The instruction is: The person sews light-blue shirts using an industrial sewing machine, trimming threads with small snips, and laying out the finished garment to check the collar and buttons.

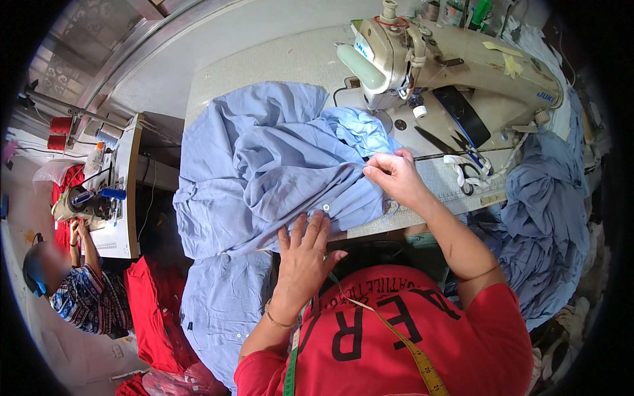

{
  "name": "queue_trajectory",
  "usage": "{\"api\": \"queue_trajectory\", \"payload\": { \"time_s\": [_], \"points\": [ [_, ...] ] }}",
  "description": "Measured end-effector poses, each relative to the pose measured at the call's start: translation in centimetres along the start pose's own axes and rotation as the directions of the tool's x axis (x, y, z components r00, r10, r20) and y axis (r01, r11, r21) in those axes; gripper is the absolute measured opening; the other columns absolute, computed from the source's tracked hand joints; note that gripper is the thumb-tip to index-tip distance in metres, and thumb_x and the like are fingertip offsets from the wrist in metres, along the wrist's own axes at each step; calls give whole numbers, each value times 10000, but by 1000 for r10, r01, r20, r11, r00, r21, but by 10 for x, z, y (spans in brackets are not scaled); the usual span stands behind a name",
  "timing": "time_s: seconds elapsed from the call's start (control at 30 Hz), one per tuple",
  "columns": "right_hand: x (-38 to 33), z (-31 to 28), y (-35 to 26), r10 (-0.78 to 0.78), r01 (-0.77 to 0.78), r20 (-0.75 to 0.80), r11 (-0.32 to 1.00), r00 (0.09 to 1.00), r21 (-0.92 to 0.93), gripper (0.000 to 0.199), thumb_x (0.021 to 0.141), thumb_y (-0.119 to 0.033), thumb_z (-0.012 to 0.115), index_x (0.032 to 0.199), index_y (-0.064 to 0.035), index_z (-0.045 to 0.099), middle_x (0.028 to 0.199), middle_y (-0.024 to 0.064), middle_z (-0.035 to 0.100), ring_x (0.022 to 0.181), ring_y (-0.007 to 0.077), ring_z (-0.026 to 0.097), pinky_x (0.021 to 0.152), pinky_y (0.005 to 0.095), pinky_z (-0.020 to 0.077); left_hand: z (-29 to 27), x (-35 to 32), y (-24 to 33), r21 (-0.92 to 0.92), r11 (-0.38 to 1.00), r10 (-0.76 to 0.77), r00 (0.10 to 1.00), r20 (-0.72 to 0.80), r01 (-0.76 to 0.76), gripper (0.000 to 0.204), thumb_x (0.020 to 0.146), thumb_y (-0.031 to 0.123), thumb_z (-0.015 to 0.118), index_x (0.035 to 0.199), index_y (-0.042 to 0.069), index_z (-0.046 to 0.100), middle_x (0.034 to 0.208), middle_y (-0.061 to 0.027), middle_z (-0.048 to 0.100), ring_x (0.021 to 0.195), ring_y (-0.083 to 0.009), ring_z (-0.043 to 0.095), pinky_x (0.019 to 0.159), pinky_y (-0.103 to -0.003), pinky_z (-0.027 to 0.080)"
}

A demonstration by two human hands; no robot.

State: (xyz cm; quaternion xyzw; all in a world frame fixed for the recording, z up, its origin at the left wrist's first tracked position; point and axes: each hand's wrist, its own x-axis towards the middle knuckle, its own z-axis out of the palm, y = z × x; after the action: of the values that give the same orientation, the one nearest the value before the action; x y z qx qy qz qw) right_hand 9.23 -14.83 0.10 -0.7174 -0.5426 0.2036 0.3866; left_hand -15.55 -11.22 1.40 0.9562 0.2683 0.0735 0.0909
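Note:
A light blue shirt [277, 158] lies spread and rumpled on the sewing table, its near edge hanging over the front. My left hand [302, 254] rests on that near edge with fingers extended, beside a small white button [325, 207]. My right hand [399, 178] pinches the garment's right edge between thumb and fingers. The sewing machine [396, 66] stands just beyond, and a bunched part of the cloth lies close to its needle area. To the right of my right hand are white-handled scissors [465, 175] and a pair with blue handles [477, 157].
A black phone-like slab [462, 115] leans by the machine. Blue garments [545, 218] are heaped at the right, and more blue cloth [224, 310] hangs at the lower left. A yellow tape measure [403, 340] hangs around my neck. Another person [86, 297] works at a table on the left.

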Motion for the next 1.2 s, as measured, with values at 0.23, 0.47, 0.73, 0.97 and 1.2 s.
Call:
{"api": "queue_trajectory", "payload": {
  "time_s": [0.23,0.47,0.73,0.97,1.2],
  "points": [
    [-5,1,-2,17,-17,-23,999,1000,-36,203,865,-279,573,794,-96,626,591,10,569,631,175,556,951,412,269,5,9,9,53,997,-46,997,-60,49,624,809,491,574,1301,120,478,1182,-108,481,1116,-323,424,929,-560,311],
    [-6,0,2,25,-25,-4,995,1000,-102,207,885,-264,526,858,-101,651,749,62,653,799,224,617,947,431,293,10,9,9,63,996,-56,995,-86,61,617,781,483,605,1285,145,496,1182,-82,469,1111,-305,424,933,-560,304],
    [-6,-1,8,-17,18,11,996,1000,-88,177,901,-232,526,889,-89,630,707,31,602,765,177,563,973,409,246,11,9,11,79,995,-59,994,-88,66,627,765,482,626,1283,153,497,1193,-81,471,1136,-305,420,949,-572,298],
    [-5,-4,5,0,3,51,999,999,-49,176,902,-233,533,888,-88,632,685,11,582,741,158,551,977,413,244,11,8,9,73,995,-67,995,-74,72,626,768,476,628,1287,153,494,1198,-84,469,1139,-305,419,951,-570,295],
    [-5,-5,3,22,-20,57,999,998,-32,176,899,-232,538,866,-87,630,684,8,579,725,157,543,969,406,254,10,8,9,71,995,-65,994,-87,71,626,762,461,641,1286,151,496,1193,-83,475,1134,-301,425,946,-561,304]
  ]
}}
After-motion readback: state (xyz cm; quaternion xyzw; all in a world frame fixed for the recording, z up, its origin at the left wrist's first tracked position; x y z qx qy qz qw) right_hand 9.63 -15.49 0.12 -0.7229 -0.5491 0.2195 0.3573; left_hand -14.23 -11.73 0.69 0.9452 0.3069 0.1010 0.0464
